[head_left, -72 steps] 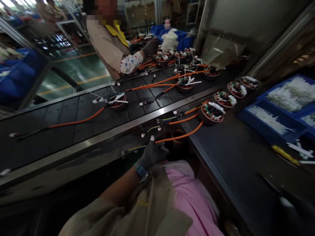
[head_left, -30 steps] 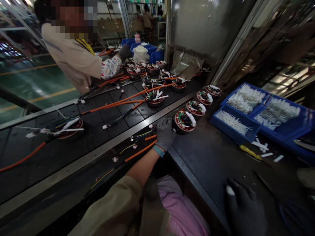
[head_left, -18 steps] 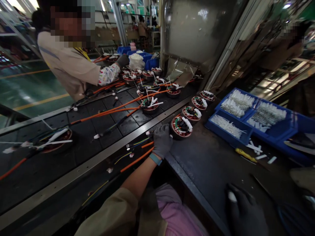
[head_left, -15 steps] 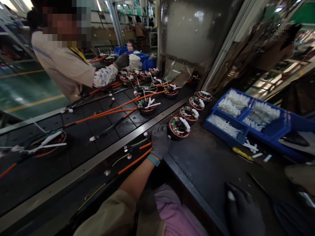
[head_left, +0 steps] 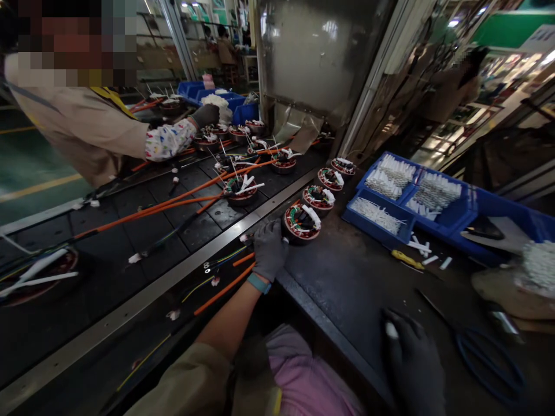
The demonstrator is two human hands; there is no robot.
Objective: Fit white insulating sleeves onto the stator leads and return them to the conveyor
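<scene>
My left hand, in a dark grey glove, is closed over a bundle of orange, yellow-green and blue cables at the bench corner. Just beyond its fingertips sits the nearest motor stator, a round copper-coloured winding with white sleeves and black and green wires on top. My right hand, also gloved, rests low over the bench with its fingers curled. A small pale spot shows at its thumb; whether that is a held piece cannot be made out. Scissors with blue handles lie to its right.
Several stators line the bench edge, and others with orange cables ride on the black conveyor. Blue bins hold white sleeves. Near them lie a yellow-handled tool and loose sleeves. Across the conveyor, a co-worker's gloved hand reaches among stators.
The view has shifted to the right, so most things sit farther left. The large stator at the left has moved toward the frame's edge. Both my hands keep nearly the same pose.
</scene>
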